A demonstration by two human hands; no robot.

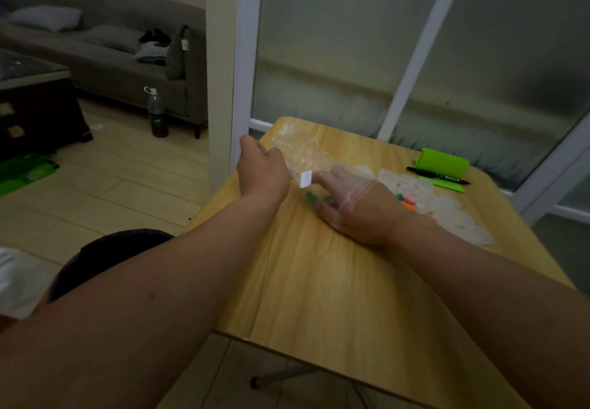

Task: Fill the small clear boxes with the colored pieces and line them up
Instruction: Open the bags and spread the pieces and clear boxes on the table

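A clear plastic zip bag (300,150) lies across the far left of the wooden table (335,281). My left hand (261,172) grips the bag's far end and holds it up. My right hand (360,214) is pushed into the bag's mouth, and the bag's red zip strip crosses the back of the hand. Its fingers reach forward, fairly straight, towards a few green pieces (309,196) inside the bag. Several small clear boxes (447,210) lie in a loose cluster to the right of that hand. Green, pink and orange pieces (407,203) lie next to them.
A bright green case (442,161) and a black pen (437,176) lie at the table's far right. A glass partition stands behind the table. A dark stool seat (105,255) sits under my left arm. A bottle (157,115) stands on the floor by a sofa.
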